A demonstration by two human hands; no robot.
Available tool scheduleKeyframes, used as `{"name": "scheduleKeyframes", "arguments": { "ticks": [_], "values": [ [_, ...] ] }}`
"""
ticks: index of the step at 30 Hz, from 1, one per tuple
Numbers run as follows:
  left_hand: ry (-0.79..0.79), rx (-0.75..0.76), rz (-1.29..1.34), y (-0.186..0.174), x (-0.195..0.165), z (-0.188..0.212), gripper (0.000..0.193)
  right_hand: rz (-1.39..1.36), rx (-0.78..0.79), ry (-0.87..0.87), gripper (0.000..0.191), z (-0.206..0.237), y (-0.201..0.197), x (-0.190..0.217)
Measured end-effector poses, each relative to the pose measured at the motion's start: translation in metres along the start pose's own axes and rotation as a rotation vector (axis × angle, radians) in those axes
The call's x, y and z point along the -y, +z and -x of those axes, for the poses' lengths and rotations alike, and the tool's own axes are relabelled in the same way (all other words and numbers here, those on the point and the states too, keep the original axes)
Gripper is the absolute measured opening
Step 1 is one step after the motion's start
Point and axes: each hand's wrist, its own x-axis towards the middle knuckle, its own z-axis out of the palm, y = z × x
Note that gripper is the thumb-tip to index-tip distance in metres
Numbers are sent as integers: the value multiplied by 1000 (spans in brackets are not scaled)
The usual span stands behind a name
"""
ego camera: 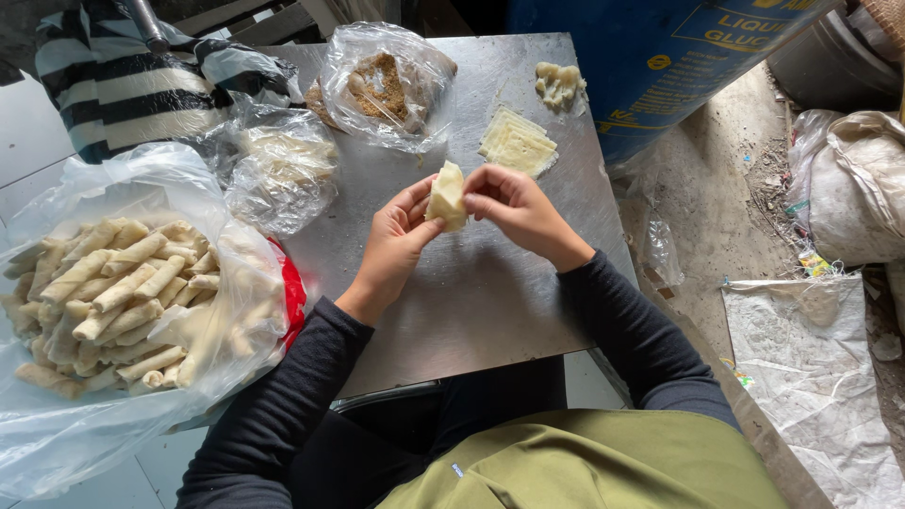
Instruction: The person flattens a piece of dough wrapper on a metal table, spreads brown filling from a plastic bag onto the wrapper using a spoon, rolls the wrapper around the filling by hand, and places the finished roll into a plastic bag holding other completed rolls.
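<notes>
At nine o'clock from the hands sits a clear plastic bag (141, 311) heaped with pale rolled pastries (113, 292), its mouth open; a strip of red (294, 297) shows at its right edge. At about eleven o'clock lies a striped black-and-white cloth (132, 85), and just right of it a crumpled clear bag (283, 170) with something pale inside (too wrinkled to tell what). Next, near twelve o'clock, another clear bag (386, 85) holds a brown crumbly filling.

All of this rests on a steel table (471, 302), scuffed and dull. Above its middle the left hand (396, 245) curls its fingers and thumb against the left side of a folded dough wrapper (447, 196), pinching it. The right hand (514, 207) meets it from the other side, fingertips closed on the wrapper's right edge. The wrapper stands upright between the two hands, lifted off the tabletop. Both arms wear dark sleeves, over a green garment (584, 462).

At one o'clock from the hands lies a small stack of flat square wrappers (518, 144), and farther toward the table's far right corner a little lump of pale dough (559, 83). Past the table's edge, at two o'clock, stands a blue drum (660, 66). At three o'clock, white sacks (848, 188) sit on a dirty floor (littered with scraps).
</notes>
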Motion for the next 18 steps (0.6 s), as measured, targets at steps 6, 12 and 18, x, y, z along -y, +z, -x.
{"name": "scheduleKeyframes", "arguments": {
  "ticks": [6,12,18],
  "values": [
    [-99,-26,191,-3,-2,-1,62,-624,-144,61,10,-8,-19,-21],
    [-145,-45,256,-6,0,1,54,-504,-558,-38,19,-13,-60,-11],
    [-124,-135,281,-10,6,-3,48,892,-623,-405,5,-9,-65,-2]
  ]
}}
